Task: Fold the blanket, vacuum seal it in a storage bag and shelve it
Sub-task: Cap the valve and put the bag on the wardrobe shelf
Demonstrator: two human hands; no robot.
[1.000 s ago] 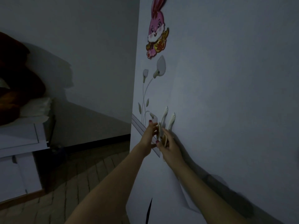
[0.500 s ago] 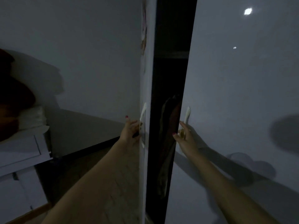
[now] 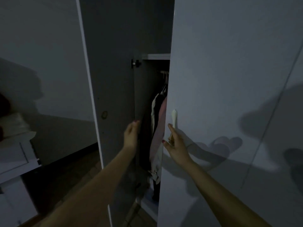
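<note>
Doors come first at this stage, and you have both of them part-way: your left hand (image 3: pixel 131 135) lies with its fingers curled round the free edge of the left door (image 3: pixel 113 79), which is swung out so that its grey inner face shows, and your right hand (image 3: pixel 174 145) has its grip closed around the lower end of the pale handle (image 3: pixel 174 117) on the right door (image 3: pixel 229 95). Neither the blanket nor the storage bag appears anywhere in view, so I cannot tell how far the folding or sealing has gone; judged from the hands alone, the work now is to open the wardrobe for shelving. Swing the two doors apart evenly and fully, because the gap between them is narrow and a sealed bag is likely to be stiff and wide. Pull the right door by the handle rather than by its edge, and keep your left fingers on the outer face of the door edge, clear of the hinge (image 3: pixel 135 63) near the upper part of the opening. Hanging clothes (image 3: pixel 158 131) fill the space just inside the right door's edge, under a rail that is barely visible, so watch that the fabric does not catch as the door moves. A shelf board (image 3: pixel 155 56) sits above the rail; what lies on it is hidden in the dark, so look before you choose it. The room is dim, so go slowly.
</note>
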